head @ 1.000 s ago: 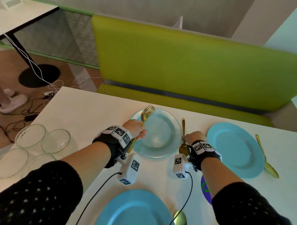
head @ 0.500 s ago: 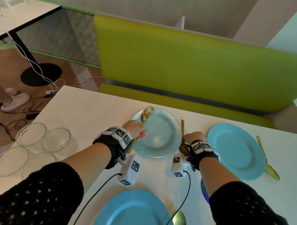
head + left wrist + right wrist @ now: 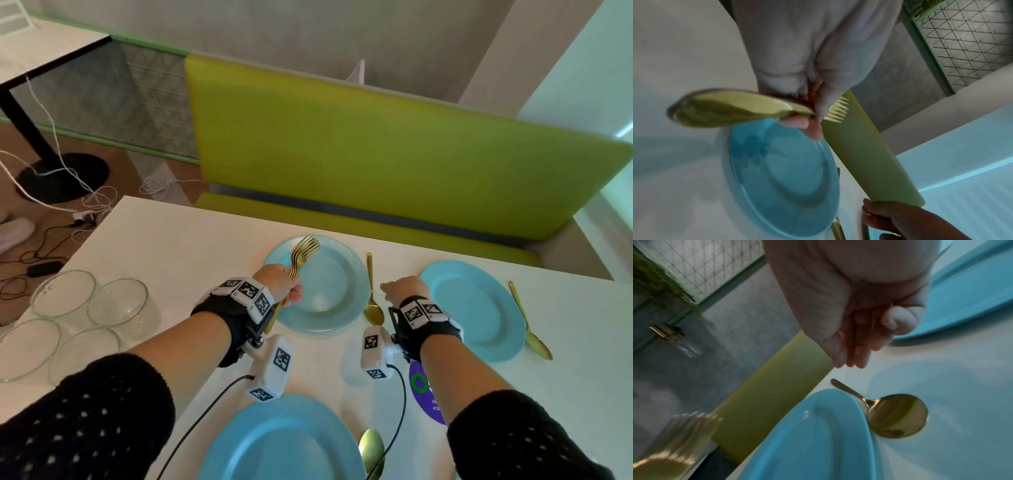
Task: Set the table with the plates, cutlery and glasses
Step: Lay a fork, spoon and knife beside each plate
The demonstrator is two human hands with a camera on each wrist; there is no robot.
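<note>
The left hand [image 3: 279, 281] grips a bundle of gold forks [image 3: 303, 253], tines raised over the left rim of the far blue plate [image 3: 329, 308] on the table [image 3: 178, 240]. The right hand [image 3: 406, 289] hovers with fingers relaxed, holding nothing. It is just right of the gold spoon [image 3: 372, 301], which lies flat beside that plate's right edge.

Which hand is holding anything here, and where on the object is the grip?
The left hand grips a bundle of gold forks around the handles, tines pointing away. The right hand holds nothing; the spoon lies on the table.

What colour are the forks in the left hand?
Gold. The forks show best in the head view, above the left hand.
</note>
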